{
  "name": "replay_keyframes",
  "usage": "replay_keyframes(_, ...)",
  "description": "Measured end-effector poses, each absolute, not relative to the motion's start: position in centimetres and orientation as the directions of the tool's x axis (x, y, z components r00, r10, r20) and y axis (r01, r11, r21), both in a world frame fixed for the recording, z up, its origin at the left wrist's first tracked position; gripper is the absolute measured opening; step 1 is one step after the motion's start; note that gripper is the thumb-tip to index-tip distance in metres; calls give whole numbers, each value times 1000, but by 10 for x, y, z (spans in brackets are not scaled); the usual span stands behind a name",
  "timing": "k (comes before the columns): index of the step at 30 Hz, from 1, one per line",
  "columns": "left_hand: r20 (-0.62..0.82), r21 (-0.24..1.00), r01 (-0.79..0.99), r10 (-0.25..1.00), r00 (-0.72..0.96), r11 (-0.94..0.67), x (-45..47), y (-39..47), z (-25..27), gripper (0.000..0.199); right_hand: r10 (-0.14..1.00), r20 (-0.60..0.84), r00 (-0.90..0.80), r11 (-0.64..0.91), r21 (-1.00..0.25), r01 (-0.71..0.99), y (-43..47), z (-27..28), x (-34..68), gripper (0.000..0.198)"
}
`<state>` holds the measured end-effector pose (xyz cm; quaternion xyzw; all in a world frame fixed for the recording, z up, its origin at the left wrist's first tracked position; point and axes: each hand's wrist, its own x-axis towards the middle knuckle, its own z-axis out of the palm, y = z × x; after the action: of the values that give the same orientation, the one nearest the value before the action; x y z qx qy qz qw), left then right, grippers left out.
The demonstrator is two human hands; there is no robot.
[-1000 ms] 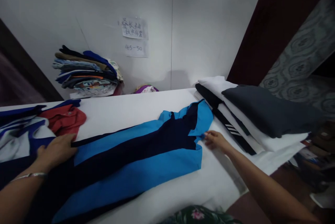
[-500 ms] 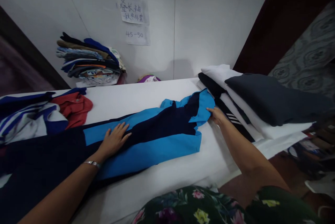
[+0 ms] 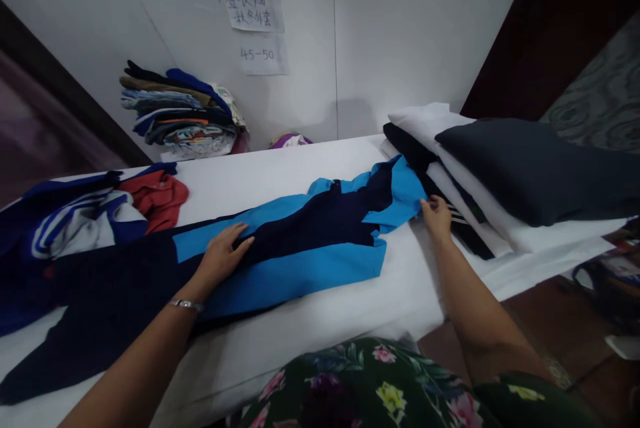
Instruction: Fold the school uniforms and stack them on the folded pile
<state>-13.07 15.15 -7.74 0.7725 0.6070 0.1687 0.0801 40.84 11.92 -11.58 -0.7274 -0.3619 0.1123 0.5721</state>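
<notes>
A long-sleeved jacket (image 3: pixel 310 235) in navy and bright blue lies lengthwise over the white table, a navy sleeve stretching to the lower left. Flat on its middle rests my left hand (image 3: pixel 225 255), fingers extended and wearing a metal bracelet at the wrist. At the garment's right end, my right hand (image 3: pixel 437 215) pinches the edge of the blue collar part between thumb and fingers. The collar is drawn out toward the right, and its edges are uneven. Cloth under my left palm is hidden.
Folded garments in grey, white and black form a stack (image 3: pixel 530 175) at the right. Crumpled clothes (image 3: pixel 155 198) in red, blue and white lie left. A folded pile (image 3: pixel 180 115) stands against the wall, below handwritten papers (image 3: pixel 255 8). The white table (image 3: pixel 240 181) runs along the wall.
My right hand has moved right, drawing the collar part outward. My left hand stays on the jacket. The view has shifted slightly.
</notes>
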Motion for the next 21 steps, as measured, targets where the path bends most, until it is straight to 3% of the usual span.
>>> replay_keyframes(2,209,370,880,950,233,-297,-117,131,-71,54,627,366,688,-14,-878,479,111,-108,403,44)
replay_keyframes(4,231,378,863,936,265,-337,-106,109,-70,52,719,356,597,90,-899,429,103,-99,386,38)
replay_keyframes(7,297,348,865,918,264,-361,-98,82,-75,49,926,265,269,173,-931,321,93,-89,352,32)
replay_keyframes(9,336,332,880,915,225,-338,-99,71,-80,48,964,261,48,229,-909,348,90,-86,333,31)
replay_keyframes(16,216,280,909,943,253,-308,-105,67,-94,47,876,369,-312,481,-724,494,86,-84,317,36)
replay_keyframes(21,218,216,927,940,262,-308,-101,74,-94,49,858,247,-451,489,-663,567,80,-90,311,30)
